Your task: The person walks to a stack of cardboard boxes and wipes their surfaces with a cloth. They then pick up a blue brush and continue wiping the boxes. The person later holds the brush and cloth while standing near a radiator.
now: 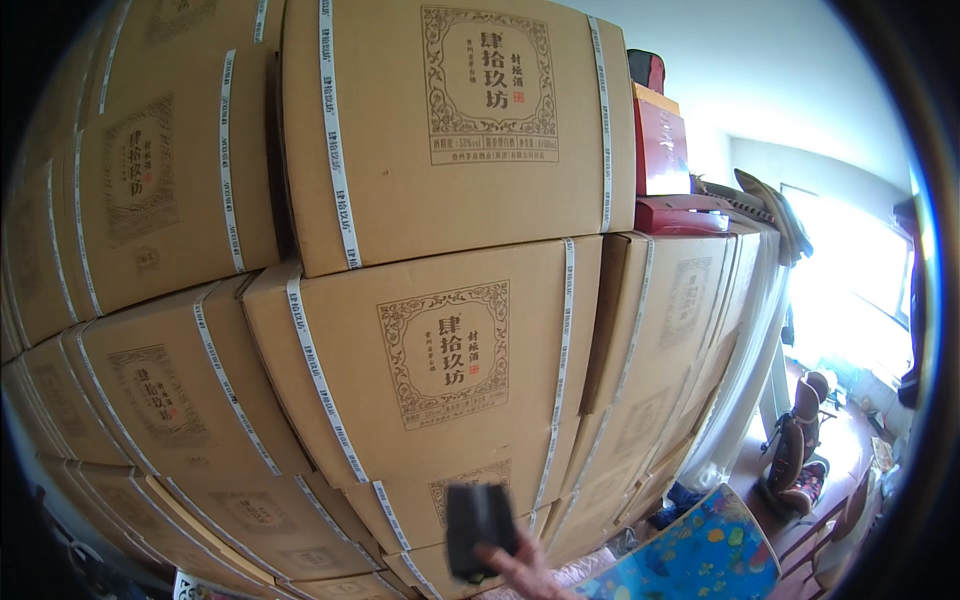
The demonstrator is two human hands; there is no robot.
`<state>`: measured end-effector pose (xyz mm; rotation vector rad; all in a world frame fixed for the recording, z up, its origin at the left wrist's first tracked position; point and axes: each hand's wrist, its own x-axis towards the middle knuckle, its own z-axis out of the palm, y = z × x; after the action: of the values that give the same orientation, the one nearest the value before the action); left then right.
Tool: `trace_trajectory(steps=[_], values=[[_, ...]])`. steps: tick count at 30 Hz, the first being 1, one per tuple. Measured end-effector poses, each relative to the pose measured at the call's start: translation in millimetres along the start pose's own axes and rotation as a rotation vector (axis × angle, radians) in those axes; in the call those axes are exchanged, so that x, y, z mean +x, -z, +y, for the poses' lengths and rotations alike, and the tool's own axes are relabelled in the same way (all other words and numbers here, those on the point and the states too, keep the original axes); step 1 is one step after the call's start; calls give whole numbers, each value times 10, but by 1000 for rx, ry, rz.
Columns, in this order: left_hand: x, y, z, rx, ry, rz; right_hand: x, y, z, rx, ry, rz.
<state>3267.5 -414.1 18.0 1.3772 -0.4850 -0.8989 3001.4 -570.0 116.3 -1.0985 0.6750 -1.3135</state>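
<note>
My right hand (pixel 531 571) reaches in from the bottom edge, gripping a dark, flat-sided rectangular object (pixel 478 529). Motion blur hides what the object is. Behind it rises a stack of brown cardboard cartons. The nearest is a lower carton (pixel 360 375) with a printed ornamental frame and writing. Above that sits a large upper carton (pixel 375 180) with the same print. White printed strapping bands (pixel 341 172) run down the cartons. The object overlaps the print of a lower box in the view; whether it touches the box cannot be told. My left hand is out of view.
More cartons (pixel 127 247) extend leftwards. Red boxes (pixel 661 142) rest on the stack's right end, beside a white curtain (pixel 739 375). At lower right are a blue patterned padded surface (pixel 690 547), a dark patterned chair-like item (pixel 799 457) and a bright window (pixel 847 255).
</note>
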Motion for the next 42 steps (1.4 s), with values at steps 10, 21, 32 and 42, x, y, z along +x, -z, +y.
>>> trace_trajectory(steps=[10, 21, 32, 42], values=[[-295, 813, -558, -60, -8, 48, 1152, 513, -1751, -281, 849, 506], [-373, 1496, -1064, 523, -457, -147, 1275, -1457, -1289, -820, 531, -263], [-1116, 1913, -381, -1, 131, 195, 661, -292, -855, -68, 464, 225], [-1001, 2201, -99, -23, 188, 211, 1516, 152, -1471, -993, 708, 811]])
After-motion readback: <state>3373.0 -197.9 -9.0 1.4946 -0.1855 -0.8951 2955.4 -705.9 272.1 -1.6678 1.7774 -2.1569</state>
